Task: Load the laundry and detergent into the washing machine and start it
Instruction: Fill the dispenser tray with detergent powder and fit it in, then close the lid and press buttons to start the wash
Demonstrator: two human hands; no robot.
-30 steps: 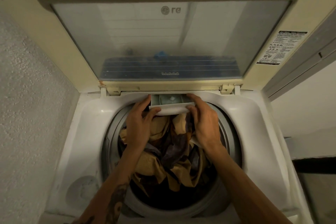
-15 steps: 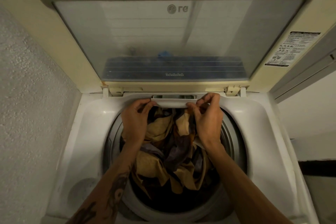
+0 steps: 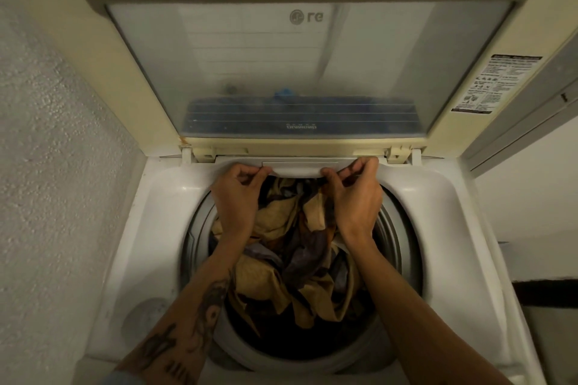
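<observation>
Laundry (image 3: 300,247) filling drum, below detergent drawer (image 3: 300,167); left hand (image 3: 239,194) and right hand (image 3: 355,194) curling, pinching drawer's ends; raised lid (image 3: 300,72) standing behind drawer.

Your view is dim and warm-toned, lit softly from above. The drum (image 3: 300,344) falls into deep shadow below the clothes (image 3: 291,247). The lid (image 3: 300,72) carries a hazy sheen. Straight edges bow outward near the corners, and fine detail looks soft.
</observation>
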